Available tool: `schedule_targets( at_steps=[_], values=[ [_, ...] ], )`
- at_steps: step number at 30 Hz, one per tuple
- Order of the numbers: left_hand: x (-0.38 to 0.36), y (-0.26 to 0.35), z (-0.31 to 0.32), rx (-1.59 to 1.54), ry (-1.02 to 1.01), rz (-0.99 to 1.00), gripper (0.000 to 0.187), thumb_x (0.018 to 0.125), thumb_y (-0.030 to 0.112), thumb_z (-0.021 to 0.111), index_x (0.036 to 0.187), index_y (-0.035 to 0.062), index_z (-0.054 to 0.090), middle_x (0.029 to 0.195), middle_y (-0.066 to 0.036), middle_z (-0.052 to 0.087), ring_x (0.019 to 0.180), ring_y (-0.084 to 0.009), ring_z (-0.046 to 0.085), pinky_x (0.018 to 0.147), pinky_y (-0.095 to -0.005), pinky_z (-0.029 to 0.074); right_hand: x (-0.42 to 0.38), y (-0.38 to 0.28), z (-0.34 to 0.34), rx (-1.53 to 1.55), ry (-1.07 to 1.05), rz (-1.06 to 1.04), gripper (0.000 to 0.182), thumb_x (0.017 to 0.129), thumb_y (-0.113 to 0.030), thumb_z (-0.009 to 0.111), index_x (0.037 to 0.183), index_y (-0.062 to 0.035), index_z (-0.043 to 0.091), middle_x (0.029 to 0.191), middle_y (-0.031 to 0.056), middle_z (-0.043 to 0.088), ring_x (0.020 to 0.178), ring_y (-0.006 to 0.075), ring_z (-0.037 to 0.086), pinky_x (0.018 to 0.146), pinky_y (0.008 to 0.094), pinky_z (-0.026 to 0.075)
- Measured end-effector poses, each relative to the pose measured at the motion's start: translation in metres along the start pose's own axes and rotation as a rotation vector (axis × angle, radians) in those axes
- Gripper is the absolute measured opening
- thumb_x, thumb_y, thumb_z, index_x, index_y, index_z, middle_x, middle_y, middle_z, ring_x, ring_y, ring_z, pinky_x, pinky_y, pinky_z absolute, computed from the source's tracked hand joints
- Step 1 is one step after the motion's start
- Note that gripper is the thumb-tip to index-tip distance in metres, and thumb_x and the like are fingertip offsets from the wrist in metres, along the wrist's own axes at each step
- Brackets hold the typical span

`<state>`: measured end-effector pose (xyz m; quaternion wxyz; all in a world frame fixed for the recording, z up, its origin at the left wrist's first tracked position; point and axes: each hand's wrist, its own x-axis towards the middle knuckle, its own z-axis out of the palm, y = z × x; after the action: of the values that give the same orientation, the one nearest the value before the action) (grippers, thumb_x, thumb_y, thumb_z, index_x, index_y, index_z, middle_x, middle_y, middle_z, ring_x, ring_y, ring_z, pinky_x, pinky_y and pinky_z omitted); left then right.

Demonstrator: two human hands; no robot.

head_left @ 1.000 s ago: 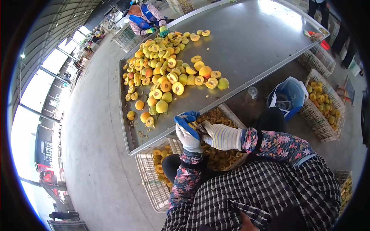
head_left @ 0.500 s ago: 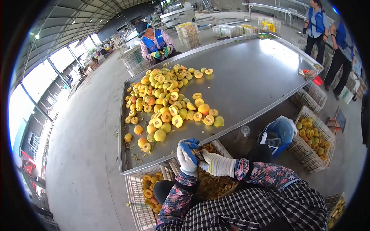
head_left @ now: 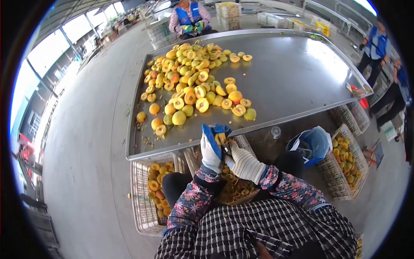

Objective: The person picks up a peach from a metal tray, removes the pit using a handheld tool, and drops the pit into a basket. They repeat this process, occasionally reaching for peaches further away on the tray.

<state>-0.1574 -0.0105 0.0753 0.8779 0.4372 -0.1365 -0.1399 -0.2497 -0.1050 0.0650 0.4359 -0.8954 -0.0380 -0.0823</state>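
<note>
My left hand (head_left: 210, 149), in a white glove with blue coating, is closed around a yellow peach half (head_left: 220, 138). Close against it, my right hand (head_left: 246, 164), in a striped knit glove, grips a small dark tool (head_left: 227, 149) that meets the fruit; its exact kind is mostly hidden by the fingers. Both hands are held just off the near edge of a metal table (head_left: 293, 86). On that table lies a heap of whole and halved peaches (head_left: 189, 77). Beneath my hands, a crate holds peach scraps (head_left: 235, 190).
A crate of peach halves (head_left: 140, 207) stands at my left. On the right are a blue bucket (head_left: 317, 146) and another full crate (head_left: 345, 190). A clear plastic cup (head_left: 275, 132) is by the table edge. A seated co-worker (head_left: 189, 19) and standing people (head_left: 375, 47) are beyond.
The view has tipped downward, so the table and crates sit higher in it. My hands have turned slightly, and the peach half now shows between the left fingers.
</note>
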Motion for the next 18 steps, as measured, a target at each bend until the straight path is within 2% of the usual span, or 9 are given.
schedule_targets(
  at_steps=[2, 3, 6, 9, 12, 14, 16, 17, 18],
  values=[
    [-0.001, -0.002, -0.003, -0.091, -0.003, -0.024, 0.048, 0.104, 0.048, 0.039, 0.097, 0.0046, 0.057, 0.096, -0.009, 0.061, 0.094, -0.0255, 0.064, 0.094, -0.0440, 0.051, -0.001, 0.008, 0.011, 0.134, 0.008, -0.061, 0.029, 0.096, -0.008, 0.055, 0.122, 0.0015, 0.046, 0.109, 0.0139, 0.063, 0.098, 0.0273, 0.061, 0.086, 0.0362, 0.048],
    [-0.002, -0.002, -0.003, -0.093, -0.010, -0.006, 0.048, 0.105, 0.048, 0.039, 0.096, 0.0047, 0.057, 0.096, -0.009, 0.061, 0.094, -0.0254, 0.064, 0.094, -0.0440, 0.052, -0.001, 0.001, 0.010, 0.448, -0.016, 0.175, 0.029, 0.097, -0.005, 0.052, 0.126, -0.0004, 0.046, 0.111, 0.0080, 0.060, 0.102, 0.0195, 0.055, 0.089, 0.0318, 0.046],
    [0.001, -0.003, -0.002, -0.065, -0.045, 0.062, 0.048, 0.105, 0.047, 0.038, 0.095, 0.0045, 0.057, 0.095, -0.009, 0.061, 0.094, -0.0255, 0.065, 0.093, -0.0438, 0.052, -0.003, -0.010, 0.011, 0.427, 0.114, 0.065, 0.019, 0.101, -0.011, 0.049, 0.117, -0.0008, 0.051, 0.105, 0.0121, 0.059, 0.096, 0.0269, 0.058, 0.087, 0.0381, 0.045],
    [0.002, -0.010, -0.008, 0.038, -0.077, 0.096, 0.048, 0.106, 0.044, 0.038, 0.095, 0.0018, 0.057, 0.100, -0.012, 0.063, 0.095, -0.0259, 0.065, 0.093, -0.0427, 0.052, -0.002, -0.006, 0.009, 0.085, 0.047, -0.031, 0.025, 0.098, -0.010, 0.050, 0.121, -0.0004, 0.049, 0.107, 0.0134, 0.060, 0.098, 0.0288, 0.058, 0.090, 0.0385, 0.044],
    [0.003, -0.021, -0.020, 0.212, -0.160, 0.200, 0.046, 0.106, 0.041, 0.039, 0.094, 0.0001, 0.057, 0.101, -0.014, 0.063, 0.095, -0.0255, 0.065, 0.092, -0.0414, 0.052, -0.002, -0.016, -0.004, 0.340, -0.087, 0.210, 0.027, 0.094, -0.006, 0.051, 0.121, 0.0005, 0.049, 0.111, 0.0186, 0.059, 0.102, 0.0319, 0.058, 0.091, 0.0384, 0.044],
    [0.001, -0.022, -0.021, 0.195, -0.151, 0.214, 0.043, 0.107, 0.037, 0.038, 0.097, -0.0005, 0.057, 0.099, -0.012, 0.064, 0.092, -0.0218, 0.064, 0.090, -0.0371, 0.051, -0.004, 0.019, 0.012, -0.022, 0.010, -0.121, 0.035, 0.093, -0.012, 0.053, 0.123, 0.0051, 0.045, 0.102, 0.0253, 0.062, 0.092, 0.0384, 0.062, 0.081, 0.0418, 0.048],
    [0.000, -0.022, -0.019, 0.189, -0.148, 0.234, 0.040, 0.108, 0.034, 0.036, 0.104, -0.0006, 0.056, 0.094, -0.009, 0.065, 0.088, -0.0162, 0.063, 0.086, -0.0309, 0.050, -0.001, 0.004, -0.002, -0.158, -0.016, -0.003, 0.040, 0.093, -0.015, 0.055, 0.124, 0.0074, 0.043, 0.094, 0.0273, 0.063, 0.084, 0.0414, 0.064, 0.074, 0.0438, 0.050],
    [0.001, -0.022, -0.018, 0.197, -0.120, 0.216, 0.041, 0.108, 0.033, 0.036, 0.100, -0.0005, 0.057, 0.091, -0.008, 0.065, 0.085, -0.0149, 0.062, 0.083, -0.0300, 0.050, -0.002, -0.009, -0.014, -0.150, -0.021, 0.014, 0.045, 0.092, -0.020, 0.057, 0.121, 0.0102, 0.041, 0.087, 0.0285, 0.064, 0.074, 0.0447, 0.064, 0.068, 0.0474, 0.051],
    [0.002, -0.021, -0.019, 0.223, -0.117, 0.199, 0.042, 0.108, 0.033, 0.036, 0.098, -0.0006, 0.058, 0.090, -0.008, 0.065, 0.085, -0.0148, 0.062, 0.083, -0.0300, 0.050, -0.003, -0.008, -0.014, -0.165, -0.026, 0.032, 0.043, 0.092, -0.020, 0.057, 0.121, 0.0080, 0.042, 0.085, 0.0268, 0.064, 0.072, 0.0432, 0.064, 0.067, 0.0469, 0.051]
  ],
)
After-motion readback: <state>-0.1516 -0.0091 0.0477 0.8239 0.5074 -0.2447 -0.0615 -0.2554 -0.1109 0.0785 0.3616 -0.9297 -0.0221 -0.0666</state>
